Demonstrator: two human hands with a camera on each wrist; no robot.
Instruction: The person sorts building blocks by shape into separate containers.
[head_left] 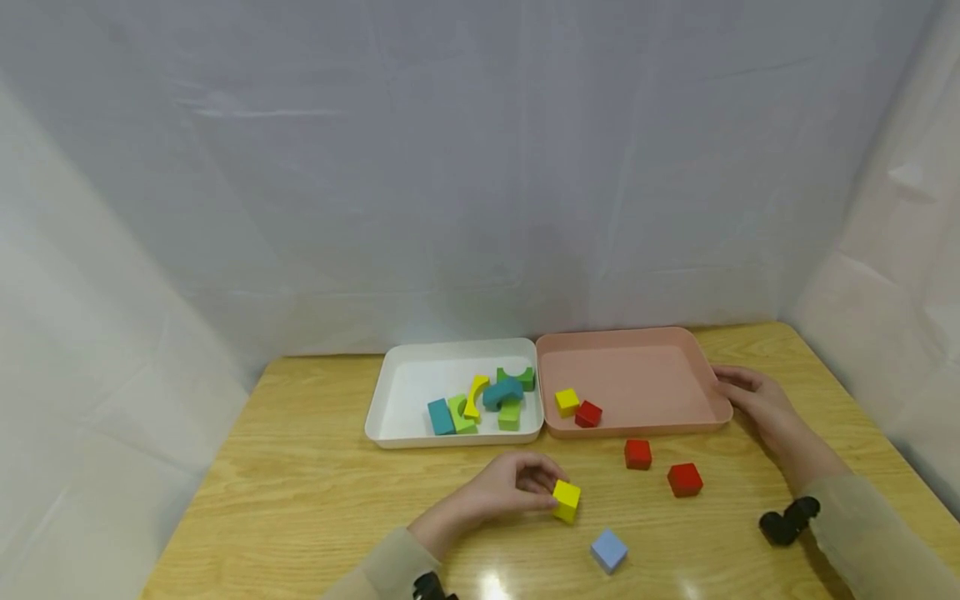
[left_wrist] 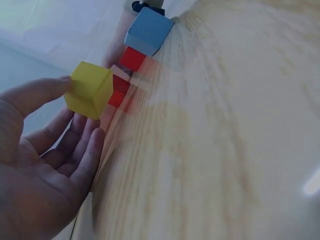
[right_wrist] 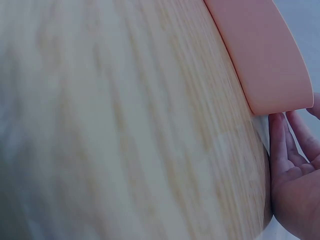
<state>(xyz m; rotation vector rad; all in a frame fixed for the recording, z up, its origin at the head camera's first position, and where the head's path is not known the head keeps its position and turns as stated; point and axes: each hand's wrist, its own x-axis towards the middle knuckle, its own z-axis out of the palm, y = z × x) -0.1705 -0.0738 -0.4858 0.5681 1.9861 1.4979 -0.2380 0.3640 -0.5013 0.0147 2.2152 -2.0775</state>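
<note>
My left hand (head_left: 510,487) pinches a yellow cube (head_left: 567,502) between thumb and fingers, above the wooden table. In the left wrist view the thumb presses one side of the yellow cube (left_wrist: 89,90), with fingertips beneath it. A light blue cube (head_left: 609,551) lies on the table just in front. At the far right, my right hand (head_left: 765,408) touches the right end of the pink tray (head_left: 630,358). In the right wrist view its fingers (right_wrist: 278,137) reach fairly straight against the outside of the tray wall (right_wrist: 275,70). Inside that tray sit another yellow cube (head_left: 567,402) and a red cube (head_left: 588,414).
Two red cubes (head_left: 638,454) lie on the table (head_left: 300,483) before the pink tray. Left of it, touching, stands a white tray (head_left: 420,375) holding several green, teal and yellow blocks. Whitish sheeting (head_left: 450,167) hangs behind and at both sides.
</note>
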